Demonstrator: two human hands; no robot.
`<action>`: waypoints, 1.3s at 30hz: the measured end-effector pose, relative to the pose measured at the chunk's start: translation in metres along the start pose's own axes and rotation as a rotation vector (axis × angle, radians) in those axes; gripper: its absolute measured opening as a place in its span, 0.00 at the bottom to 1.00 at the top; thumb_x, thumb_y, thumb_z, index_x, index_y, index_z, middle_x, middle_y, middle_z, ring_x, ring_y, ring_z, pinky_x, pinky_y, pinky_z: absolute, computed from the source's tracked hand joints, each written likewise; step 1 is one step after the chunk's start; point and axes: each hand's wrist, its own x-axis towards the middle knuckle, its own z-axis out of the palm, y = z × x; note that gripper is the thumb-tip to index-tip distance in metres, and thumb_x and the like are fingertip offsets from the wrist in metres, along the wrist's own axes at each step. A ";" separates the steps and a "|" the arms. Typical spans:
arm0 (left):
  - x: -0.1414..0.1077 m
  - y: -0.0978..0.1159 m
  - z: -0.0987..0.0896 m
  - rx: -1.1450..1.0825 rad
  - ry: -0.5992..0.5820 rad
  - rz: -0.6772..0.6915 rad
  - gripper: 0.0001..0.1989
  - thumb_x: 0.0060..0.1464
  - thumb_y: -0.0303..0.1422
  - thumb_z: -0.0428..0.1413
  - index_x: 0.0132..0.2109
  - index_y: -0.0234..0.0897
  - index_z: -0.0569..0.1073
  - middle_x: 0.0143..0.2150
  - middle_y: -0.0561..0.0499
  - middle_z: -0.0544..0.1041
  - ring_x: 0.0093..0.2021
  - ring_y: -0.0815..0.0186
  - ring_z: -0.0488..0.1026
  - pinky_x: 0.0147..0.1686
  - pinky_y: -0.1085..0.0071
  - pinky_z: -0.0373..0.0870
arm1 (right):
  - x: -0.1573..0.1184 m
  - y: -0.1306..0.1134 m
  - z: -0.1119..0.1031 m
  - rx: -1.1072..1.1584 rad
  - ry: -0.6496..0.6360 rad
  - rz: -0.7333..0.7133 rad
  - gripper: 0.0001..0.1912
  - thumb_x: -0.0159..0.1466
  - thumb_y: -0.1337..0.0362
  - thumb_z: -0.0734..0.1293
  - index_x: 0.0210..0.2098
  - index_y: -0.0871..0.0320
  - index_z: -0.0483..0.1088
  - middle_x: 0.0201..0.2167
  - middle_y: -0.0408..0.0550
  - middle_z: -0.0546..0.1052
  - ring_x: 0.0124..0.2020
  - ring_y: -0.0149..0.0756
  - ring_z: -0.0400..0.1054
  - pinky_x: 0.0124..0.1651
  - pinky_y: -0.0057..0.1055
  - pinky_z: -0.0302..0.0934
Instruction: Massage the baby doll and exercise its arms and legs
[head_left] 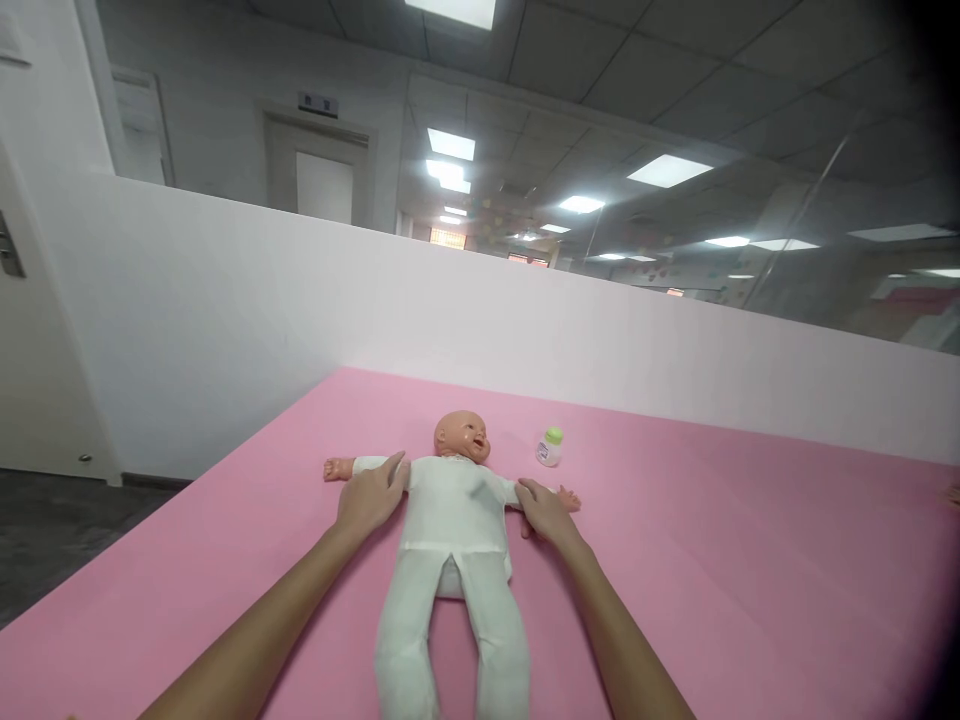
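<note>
A baby doll (456,510) in white cloth lies on its back on the pink table top, its arms stretched out to the sides and its head turned to the right. My left hand (373,495) is closed over the doll's sleeved arm on the left, close to the shoulder. On the other side, my right hand (546,510) grips the opposite arm, with the doll's small hand (568,498) showing beyond it. Beside the doll's head stands a small clear bottle (550,448) with a green cap.
The pink table top (712,560) reaches to a low white partition (600,350) at the back. A door (45,330) is at the left, above dark floor (67,530). Something skin-coloured (952,492) shows at the right edge, too little to make out.
</note>
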 end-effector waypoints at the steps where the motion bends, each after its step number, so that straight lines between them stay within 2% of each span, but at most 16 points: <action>1: -0.001 0.002 0.002 0.025 -0.027 0.012 0.27 0.66 0.52 0.40 0.56 0.45 0.76 0.43 0.40 0.82 0.44 0.46 0.78 0.36 0.61 0.66 | 0.000 0.001 0.000 0.018 0.001 0.006 0.18 0.70 0.53 0.56 0.42 0.57 0.73 0.13 0.39 0.71 0.16 0.37 0.65 0.27 0.30 0.58; 4: -0.004 0.008 0.005 0.071 -0.071 0.011 0.28 0.66 0.54 0.38 0.44 0.41 0.76 0.35 0.41 0.80 0.37 0.48 0.77 0.34 0.63 0.63 | 0.001 0.002 0.004 0.073 0.058 0.009 0.18 0.69 0.52 0.56 0.33 0.56 0.70 0.15 0.42 0.73 0.14 0.36 0.64 0.23 0.29 0.57; 8: -0.006 0.010 0.007 0.041 -0.021 -0.022 0.24 0.67 0.51 0.38 0.42 0.42 0.72 0.31 0.46 0.77 0.34 0.52 0.75 0.32 0.67 0.60 | 0.001 -0.003 0.015 0.140 0.278 -0.078 0.19 0.68 0.49 0.58 0.28 0.54 0.67 0.19 0.43 0.74 0.23 0.37 0.69 0.30 0.30 0.61; 12: -0.005 0.008 0.014 -0.174 0.092 0.065 0.18 0.68 0.46 0.40 0.44 0.43 0.70 0.31 0.51 0.75 0.33 0.58 0.73 0.33 0.68 0.61 | -0.001 -0.009 0.028 0.190 0.434 -0.209 0.18 0.67 0.49 0.60 0.33 0.55 0.71 0.31 0.46 0.79 0.31 0.38 0.70 0.38 0.31 0.63; 16: -0.004 0.006 0.023 -0.409 0.198 0.181 0.13 0.66 0.42 0.46 0.50 0.43 0.69 0.40 0.51 0.77 0.36 0.61 0.73 0.39 0.67 0.67 | 0.001 -0.010 0.039 0.332 0.489 -0.387 0.16 0.67 0.52 0.63 0.45 0.57 0.73 0.47 0.52 0.80 0.46 0.43 0.73 0.50 0.36 0.66; 18: -0.003 0.005 0.026 -0.529 0.225 0.160 0.18 0.63 0.41 0.51 0.57 0.42 0.65 0.45 0.48 0.77 0.40 0.60 0.76 0.41 0.65 0.70 | 0.003 -0.009 0.043 0.432 0.521 -0.405 0.23 0.66 0.53 0.65 0.57 0.57 0.68 0.53 0.57 0.77 0.50 0.44 0.73 0.52 0.38 0.67; 21: -0.003 0.003 0.029 -0.714 0.248 0.103 0.36 0.58 0.40 0.58 0.69 0.43 0.54 0.53 0.44 0.77 0.50 0.57 0.78 0.48 0.62 0.73 | 0.004 -0.007 0.045 0.527 0.537 -0.392 0.41 0.65 0.55 0.68 0.72 0.55 0.49 0.61 0.61 0.71 0.52 0.43 0.73 0.53 0.39 0.69; 23: -0.002 0.002 0.030 -0.799 0.246 0.080 0.47 0.57 0.39 0.60 0.74 0.43 0.44 0.55 0.43 0.78 0.53 0.56 0.77 0.53 0.60 0.72 | 0.005 -0.006 0.046 0.542 0.515 -0.403 0.48 0.65 0.56 0.68 0.75 0.54 0.38 0.63 0.62 0.69 0.52 0.42 0.74 0.54 0.39 0.69; 25: -0.003 0.000 0.031 -0.841 0.229 0.058 0.53 0.56 0.38 0.62 0.76 0.42 0.35 0.54 0.43 0.79 0.53 0.57 0.78 0.55 0.59 0.72 | 0.004 -0.005 0.045 0.534 0.494 -0.392 0.51 0.65 0.56 0.68 0.76 0.54 0.33 0.63 0.61 0.70 0.51 0.41 0.75 0.54 0.39 0.69; 27: -0.003 -0.001 0.032 -0.865 0.208 0.042 0.58 0.56 0.38 0.62 0.76 0.41 0.28 0.54 0.43 0.80 0.52 0.57 0.79 0.55 0.58 0.72 | 0.004 -0.003 0.046 0.520 0.474 -0.378 0.50 0.64 0.57 0.68 0.76 0.54 0.37 0.63 0.60 0.70 0.53 0.41 0.74 0.56 0.39 0.68; 29: -0.002 -0.002 0.034 -0.891 0.190 0.028 0.60 0.55 0.39 0.63 0.75 0.40 0.25 0.54 0.43 0.80 0.51 0.57 0.79 0.55 0.58 0.72 | 0.006 0.000 0.046 0.502 0.446 -0.379 0.42 0.63 0.58 0.68 0.73 0.55 0.50 0.63 0.58 0.71 0.56 0.43 0.72 0.58 0.40 0.66; 32: -0.002 -0.004 0.036 -0.957 0.155 -0.003 0.59 0.54 0.39 0.65 0.76 0.39 0.32 0.52 0.43 0.81 0.51 0.56 0.80 0.54 0.59 0.73 | 0.008 0.005 0.048 0.494 0.412 -0.366 0.30 0.61 0.59 0.68 0.62 0.59 0.68 0.60 0.58 0.74 0.58 0.46 0.71 0.58 0.41 0.66; 35: -0.001 -0.003 0.035 -1.097 0.080 -0.053 0.56 0.50 0.40 0.68 0.76 0.40 0.43 0.52 0.42 0.81 0.51 0.54 0.80 0.52 0.59 0.75 | 0.010 0.007 0.048 0.517 0.413 -0.331 0.26 0.60 0.59 0.68 0.56 0.60 0.72 0.55 0.57 0.78 0.55 0.47 0.73 0.56 0.42 0.67; 39: 0.000 -0.001 0.030 -1.261 0.027 -0.099 0.55 0.48 0.41 0.71 0.74 0.41 0.49 0.52 0.41 0.80 0.53 0.53 0.79 0.52 0.59 0.75 | 0.009 0.005 0.048 0.607 0.411 -0.270 0.22 0.60 0.59 0.69 0.52 0.58 0.71 0.50 0.54 0.79 0.52 0.46 0.74 0.55 0.43 0.67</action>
